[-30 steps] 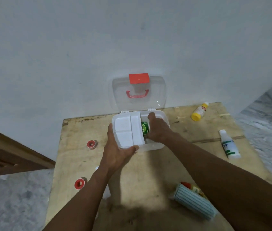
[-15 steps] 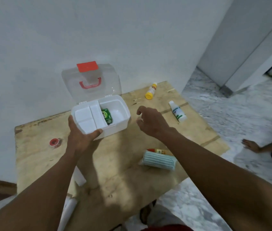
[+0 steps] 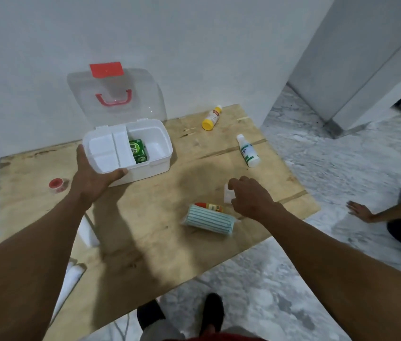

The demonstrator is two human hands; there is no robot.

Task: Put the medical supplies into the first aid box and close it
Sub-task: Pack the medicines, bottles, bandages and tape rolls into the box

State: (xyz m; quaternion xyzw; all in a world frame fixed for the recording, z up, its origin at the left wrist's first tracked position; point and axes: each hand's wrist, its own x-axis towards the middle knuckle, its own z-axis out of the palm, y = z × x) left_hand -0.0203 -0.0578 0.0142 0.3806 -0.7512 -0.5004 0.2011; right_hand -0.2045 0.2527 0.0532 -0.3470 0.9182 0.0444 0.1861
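White first aid box [image 3: 145, 166] sat open at centre left, my left hand [image 3: 91, 178] gripping its corner. My right hand [image 3: 248, 198] hovered loosely curled, empty, above the striped bandage roll [image 3: 208, 219].

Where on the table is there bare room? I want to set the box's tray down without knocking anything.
The table is bare in front of the box, between the left hand and the striped pack. It is crowded by the right hand, the pack and the small orange bottle.
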